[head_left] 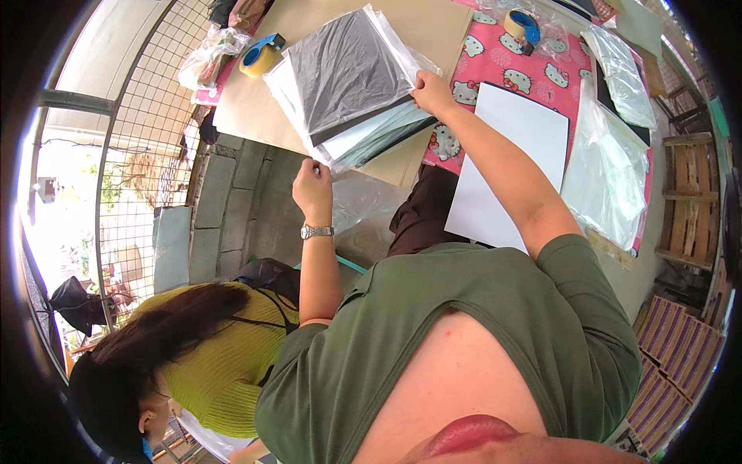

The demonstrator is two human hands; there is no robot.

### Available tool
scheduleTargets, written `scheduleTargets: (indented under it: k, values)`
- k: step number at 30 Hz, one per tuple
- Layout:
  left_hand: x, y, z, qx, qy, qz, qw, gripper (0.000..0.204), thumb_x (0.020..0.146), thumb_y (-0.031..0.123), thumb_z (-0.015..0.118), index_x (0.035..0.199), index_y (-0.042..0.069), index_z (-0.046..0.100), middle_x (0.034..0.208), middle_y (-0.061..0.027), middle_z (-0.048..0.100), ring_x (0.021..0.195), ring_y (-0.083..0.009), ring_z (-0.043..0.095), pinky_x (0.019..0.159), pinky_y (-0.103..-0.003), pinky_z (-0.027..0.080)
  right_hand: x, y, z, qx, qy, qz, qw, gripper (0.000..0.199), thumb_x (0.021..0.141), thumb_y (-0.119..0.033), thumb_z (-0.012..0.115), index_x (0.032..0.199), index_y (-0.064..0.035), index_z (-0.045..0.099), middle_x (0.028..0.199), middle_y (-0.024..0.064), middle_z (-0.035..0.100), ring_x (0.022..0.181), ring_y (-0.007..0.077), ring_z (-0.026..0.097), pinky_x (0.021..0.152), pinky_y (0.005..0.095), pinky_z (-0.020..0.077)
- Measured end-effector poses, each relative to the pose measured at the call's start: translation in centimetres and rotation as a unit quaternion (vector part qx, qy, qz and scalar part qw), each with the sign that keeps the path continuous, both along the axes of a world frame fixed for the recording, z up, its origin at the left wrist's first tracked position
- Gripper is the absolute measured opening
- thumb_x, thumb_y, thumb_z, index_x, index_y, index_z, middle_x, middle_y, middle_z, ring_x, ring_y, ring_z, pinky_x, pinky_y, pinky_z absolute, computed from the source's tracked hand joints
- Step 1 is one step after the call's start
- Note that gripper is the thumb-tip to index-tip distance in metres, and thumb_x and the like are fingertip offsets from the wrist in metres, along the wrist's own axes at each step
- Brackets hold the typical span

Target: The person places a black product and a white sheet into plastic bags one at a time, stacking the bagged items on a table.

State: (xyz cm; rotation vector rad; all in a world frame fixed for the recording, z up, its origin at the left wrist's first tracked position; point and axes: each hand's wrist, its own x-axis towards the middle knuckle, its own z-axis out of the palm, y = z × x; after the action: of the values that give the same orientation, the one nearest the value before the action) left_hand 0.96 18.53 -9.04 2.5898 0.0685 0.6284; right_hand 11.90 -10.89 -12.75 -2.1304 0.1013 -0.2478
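A stack of flat sheets in clear plastic sleeves (352,69) lies tilted on brown board at the table's near edge. Its top sleeve holds a dark grey, wrinkled sheet; pale and dark layers fan out along the near side. My left hand (312,189), with a metal watch above it, is closed at the stack's near left corner, apparently pinching the plastic. At the right edge, my right hand (433,93) grips the sleeves between thumb and fingers. The undersides of the fingers are hidden.
Tape dispensers stand at the stack's left (261,56) and far right (522,31). A white sheet (506,162) lies on the pink patterned cloth (495,58), beside clear plastic bags (607,170). A person in a yellow-green top (224,356) bends close at my left, beside wire mesh.
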Motion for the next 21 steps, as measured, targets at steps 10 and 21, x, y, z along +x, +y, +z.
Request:
scheduleTargets:
  k: [10,21]
  values:
    - [5.4,1.5,0.2,0.103,0.105,0.029,0.989,0.017,0.078,0.021,0.055,0.091,0.012,0.062,0.077,-0.0131,0.064,0.073,-0.0314,0.061,0.065,-0.041,0.048,-0.1,-0.5,2.2,0.138,0.112,0.035,0.983,0.012,0.077,-0.002,0.061,0.074,-0.0003,0.05,0.066,0.0088,0.06,0.057,0.0162,0.062,0.048,0.0278,0.0471]
    - [-0.9,-1.4,-1.4,0.077,-0.004,-0.075,0.994,0.036,0.079,0.029,0.061,0.112,0.017,0.055,0.107,-0.0095,0.05,0.079,-0.0288,0.06,0.062,-0.04,0.05,0.0,-1.3,-2.4,0.237,-0.003,-0.066,0.969,0.014,0.077,-0.012,0.061,0.088,-0.0031,0.06,0.075,0.0087,0.064,0.079,0.0246,0.064,0.069,0.0331,0.0497]
